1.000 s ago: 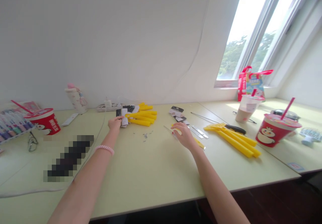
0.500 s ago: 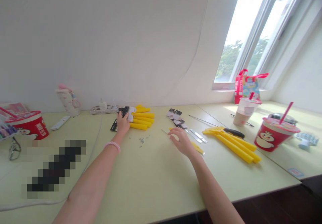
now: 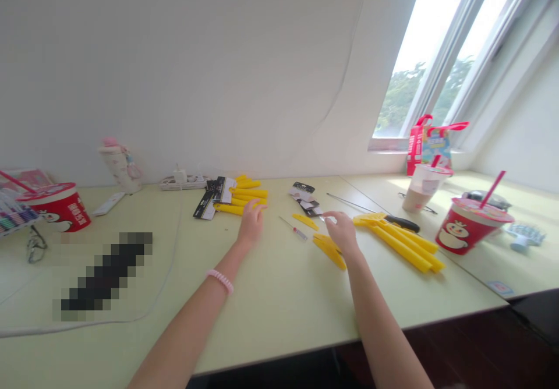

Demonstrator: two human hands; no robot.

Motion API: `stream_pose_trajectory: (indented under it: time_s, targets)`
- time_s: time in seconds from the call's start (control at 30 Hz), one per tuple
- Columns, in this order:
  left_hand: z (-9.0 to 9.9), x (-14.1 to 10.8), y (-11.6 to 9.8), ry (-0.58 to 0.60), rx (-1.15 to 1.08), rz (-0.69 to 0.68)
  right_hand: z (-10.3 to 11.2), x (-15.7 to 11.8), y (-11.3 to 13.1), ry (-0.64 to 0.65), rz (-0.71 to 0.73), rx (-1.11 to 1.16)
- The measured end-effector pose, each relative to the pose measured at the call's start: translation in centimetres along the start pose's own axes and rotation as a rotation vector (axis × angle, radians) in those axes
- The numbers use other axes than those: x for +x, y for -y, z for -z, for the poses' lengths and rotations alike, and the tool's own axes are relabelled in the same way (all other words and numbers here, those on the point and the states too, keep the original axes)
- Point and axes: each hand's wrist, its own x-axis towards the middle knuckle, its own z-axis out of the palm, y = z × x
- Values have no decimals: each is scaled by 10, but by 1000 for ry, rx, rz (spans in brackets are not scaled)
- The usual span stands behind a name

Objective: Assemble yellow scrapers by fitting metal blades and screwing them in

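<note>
My left hand [image 3: 252, 221], fingers apart, is over the table just in front of several yellow-handled tools [image 3: 248, 193] with black and white cards [image 3: 225, 190]. My right hand [image 3: 341, 229] has its fingers pressed together at the metal strips, which it mostly covers; what it grips is too small to make out. Below it lie yellow pieces [image 3: 329, 250], and to its left a small yellow part [image 3: 305, 221] and a screwdriver with a clear and red handle [image 3: 300, 233]. Black and white cards [image 3: 303, 194] rest behind.
On the right are larger yellow handles [image 3: 406, 243], a black-handled rod [image 3: 402, 223], a red cup [image 3: 470, 229] and a drink cup [image 3: 423, 191]. A power strip [image 3: 186, 184], bottle [image 3: 120, 168] and another red cup [image 3: 70, 208] stand left; a cable crosses the table.
My left hand has moved right, off the cards and toward the yellow handles' front. My right hand has shifted right, uncovering the screwdriver and yellow parts.
</note>
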Motion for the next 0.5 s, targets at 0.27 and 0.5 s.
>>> stream_pose_trajectory:
  time_s: [0.27, 0.5]
  targets:
    - [-16, -35, -78, 235, -71, -399, 67, 17, -68, -34, -348, -553]
    - [-17, -42, -91, 178, -166, -281, 103, 34, -125, 80, -364, -476]
